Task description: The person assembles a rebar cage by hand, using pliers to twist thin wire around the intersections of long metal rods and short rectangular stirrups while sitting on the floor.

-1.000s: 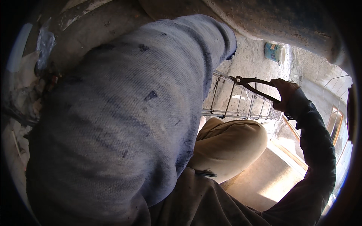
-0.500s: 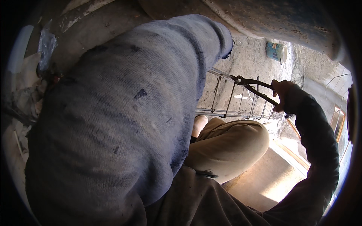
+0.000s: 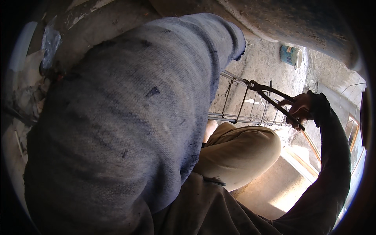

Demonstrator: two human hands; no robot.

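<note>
One right hand (image 3: 301, 109) clasping pincer (image 3: 274, 102) handles, long axis slanting up-left to the rebar cage (image 3: 246, 111); left hand hidden.

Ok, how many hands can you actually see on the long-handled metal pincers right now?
1. The right hand grips the handles of the dark metal pincers, whose jaws sit at the steel rebar cage. The left hand is hidden beyond the grey knitted sleeve.
</note>
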